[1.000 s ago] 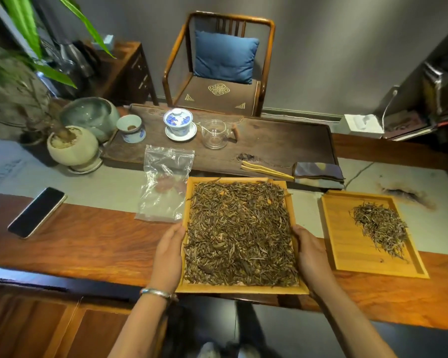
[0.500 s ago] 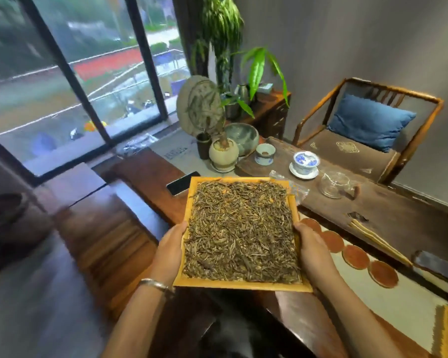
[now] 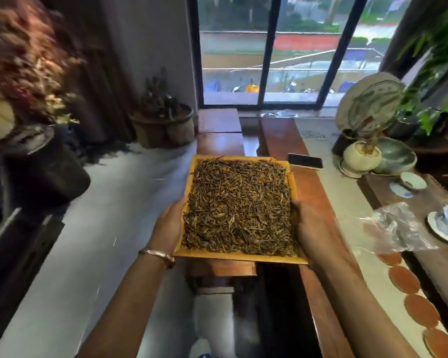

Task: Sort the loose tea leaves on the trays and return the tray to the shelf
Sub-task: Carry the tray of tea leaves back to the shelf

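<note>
Window-side room, long wooden bench (image 3: 318, 192) at right. Left hand (image 3: 170, 223) and right hand (image 3: 309, 228) each grip wrapped on tray (image 3: 239, 257) edges, airborne, leaves (image 3: 239, 205) heaped. Tilt while turning likely spills.

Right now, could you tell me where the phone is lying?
In the head view the phone lies flat on the wooden table, just beyond the far right corner of the held tray, left of the cream plant pot.

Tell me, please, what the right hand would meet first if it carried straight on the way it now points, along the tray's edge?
Probably the dark phone lying on the wooden table. The right hand points forward beside the tray; since the hand appears raised above the table, it might pass over the phone.
</note>
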`<act>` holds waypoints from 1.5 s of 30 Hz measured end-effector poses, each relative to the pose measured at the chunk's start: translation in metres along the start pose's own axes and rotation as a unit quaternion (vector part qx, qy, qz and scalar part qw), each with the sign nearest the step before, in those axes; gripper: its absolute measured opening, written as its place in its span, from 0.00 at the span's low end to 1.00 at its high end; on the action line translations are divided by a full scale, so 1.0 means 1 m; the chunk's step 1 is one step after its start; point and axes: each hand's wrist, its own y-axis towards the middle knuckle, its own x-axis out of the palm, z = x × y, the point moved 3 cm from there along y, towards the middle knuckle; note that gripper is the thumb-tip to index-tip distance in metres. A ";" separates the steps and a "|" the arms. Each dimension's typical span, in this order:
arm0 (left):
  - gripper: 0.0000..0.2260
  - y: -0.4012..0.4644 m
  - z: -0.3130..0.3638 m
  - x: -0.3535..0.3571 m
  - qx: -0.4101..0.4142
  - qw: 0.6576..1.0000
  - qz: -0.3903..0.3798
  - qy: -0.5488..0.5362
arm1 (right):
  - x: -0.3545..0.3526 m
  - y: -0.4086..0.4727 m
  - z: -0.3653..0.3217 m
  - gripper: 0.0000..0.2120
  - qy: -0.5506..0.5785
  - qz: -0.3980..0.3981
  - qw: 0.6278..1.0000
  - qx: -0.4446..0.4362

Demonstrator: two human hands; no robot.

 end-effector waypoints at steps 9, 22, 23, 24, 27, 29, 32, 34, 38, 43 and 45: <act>0.17 -0.110 -0.036 -0.185 -0.033 0.978 0.200 -0.055 | 0.166 -0.079 -0.049 0.17 -0.028 -0.231 0.969 -0.078; 0.15 -0.340 -0.113 -0.467 -0.077 0.851 0.503 -0.129 | 0.436 -0.344 -0.095 0.21 -0.101 -0.480 0.854 -0.175; 0.15 -0.357 -0.119 -0.483 -0.080 0.838 0.522 -0.137 | 0.451 -0.365 -0.098 0.21 -0.105 -0.488 0.845 -0.194; 0.16 -0.373 -0.126 -0.498 -0.080 0.825 0.540 -0.144 | 0.467 -0.385 -0.100 0.21 -0.102 -0.501 0.836 -0.198; 0.16 -0.414 -0.149 -0.536 -0.102 0.780 0.602 -0.138 | 0.511 -0.438 -0.106 0.19 -0.101 -0.559 0.804 -0.175; 0.14 -0.434 -0.163 -0.558 -0.110 0.755 0.631 -0.142 | 0.541 -0.467 -0.107 0.18 -0.100 -0.594 0.784 -0.151; 0.16 -0.455 -0.176 -0.591 -0.121 0.733 0.658 -0.123 | 0.582 -0.507 -0.114 0.17 -0.105 -0.624 0.758 -0.159; 0.17 -0.460 -0.183 -0.615 -0.119 0.719 0.675 -0.117 | 0.613 -0.527 -0.118 0.17 -0.102 -0.638 0.744 -0.171; 0.17 -0.452 -0.198 -0.673 -0.118 0.683 0.701 -0.166 | 0.686 -0.557 -0.131 0.14 -0.119 -0.661 0.721 -0.170; 0.15 -0.420 -0.224 -0.762 -0.112 0.661 0.697 -0.256 | 0.789 -0.582 -0.157 0.16 -0.128 -0.672 0.706 -0.183; 0.14 -0.406 -0.233 -0.800 -0.118 0.646 0.706 -0.265 | 0.832 -0.589 -0.170 0.16 -0.136 -0.672 0.702 -0.191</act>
